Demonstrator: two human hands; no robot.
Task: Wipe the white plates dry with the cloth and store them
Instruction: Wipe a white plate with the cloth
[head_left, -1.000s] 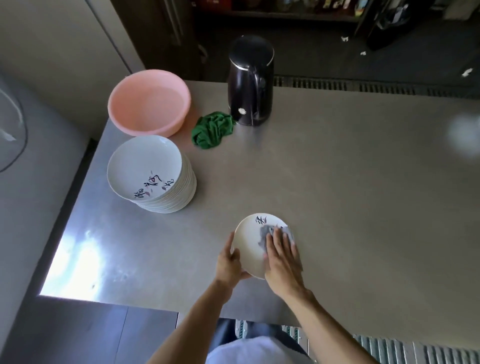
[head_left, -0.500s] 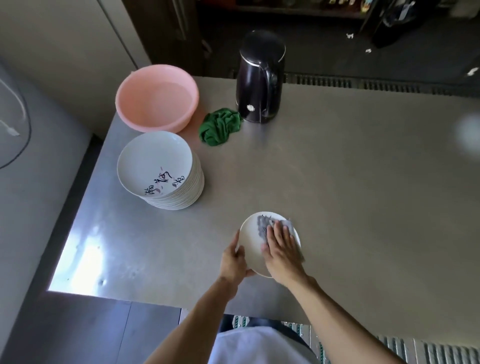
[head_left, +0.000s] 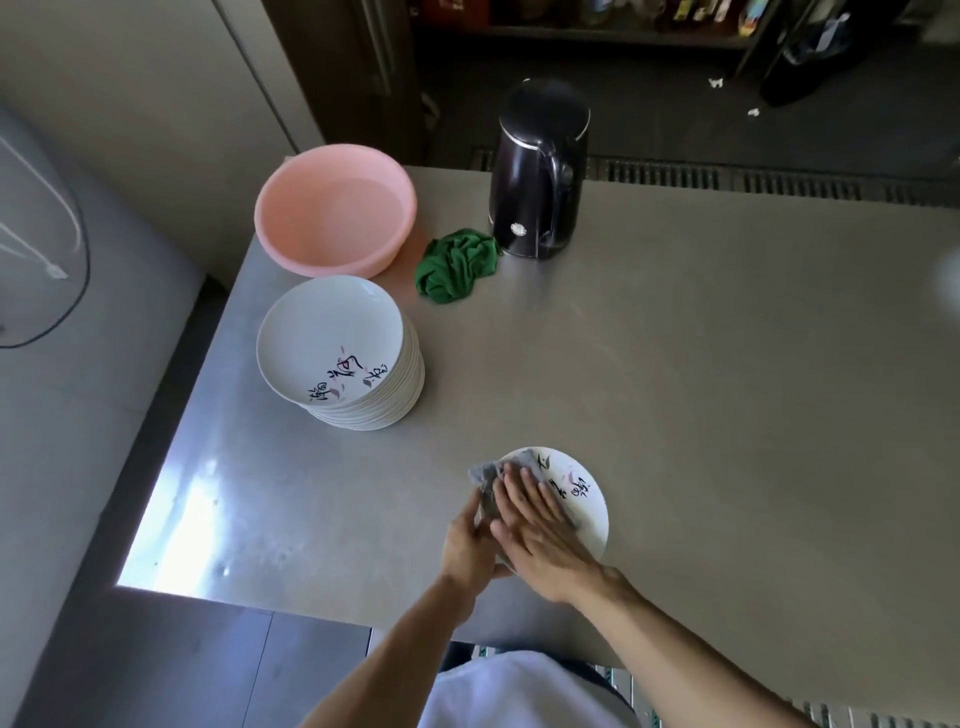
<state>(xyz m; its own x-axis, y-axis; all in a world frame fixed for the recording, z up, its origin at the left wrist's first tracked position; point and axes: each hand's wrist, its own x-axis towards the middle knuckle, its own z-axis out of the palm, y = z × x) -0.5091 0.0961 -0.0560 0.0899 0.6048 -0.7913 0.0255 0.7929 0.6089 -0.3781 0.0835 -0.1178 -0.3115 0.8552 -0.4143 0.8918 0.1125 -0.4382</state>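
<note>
The white plate is kept near the counter's front edge, where both hands reach it. The left hand grips its left rim, likely steadying it against rubbing. The right hand lies flat with its fingers straight, pressing the grey cloth onto the plate.

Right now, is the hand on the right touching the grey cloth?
Touching. The head view shows the right hand lying flat on the grey cloth, pressing it onto the white plate.

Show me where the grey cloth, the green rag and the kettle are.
grey cloth (head_left: 485, 477): head view, bunched left corner.
green rag (head_left: 454, 265): head view, crumpled middle.
kettle (head_left: 519, 182): head view, dark body.
</note>
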